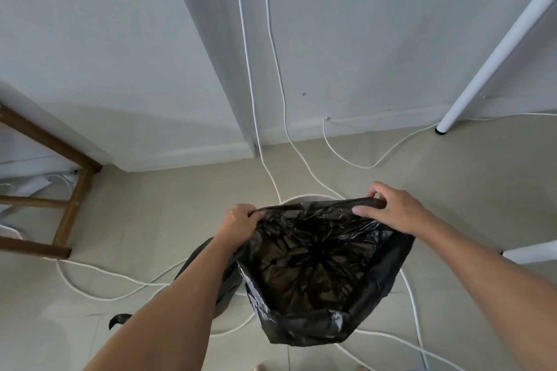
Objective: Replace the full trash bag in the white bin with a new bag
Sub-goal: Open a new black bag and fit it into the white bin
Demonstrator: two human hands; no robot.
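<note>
over the white bin [304, 197], 2 hands spread a crinkled black plastic bag [319, 274].
left hand [241, 224] and right hand [394, 209] pinch its rim; best stretch evenly around the bin's edge.

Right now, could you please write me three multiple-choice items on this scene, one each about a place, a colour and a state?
1. Where is the white bin?
A. Mostly hidden behind the bag held over it
B. On the wooden stool
C. Leaning against the white table leg

2. What colour is the trash bag being held?
A. White
B. Black
C. Blue

3. What state is that bag's mouth in?
A. Tied in a knot
B. Rolled up flat
C. Spread open between both hands

Answers: 1 A, only a curved white rim shows above the bag's far edge. 2 B, its plastic is glossy black. 3 C, the left hand and right hand pinch opposite edges, and the inside shows.
</note>
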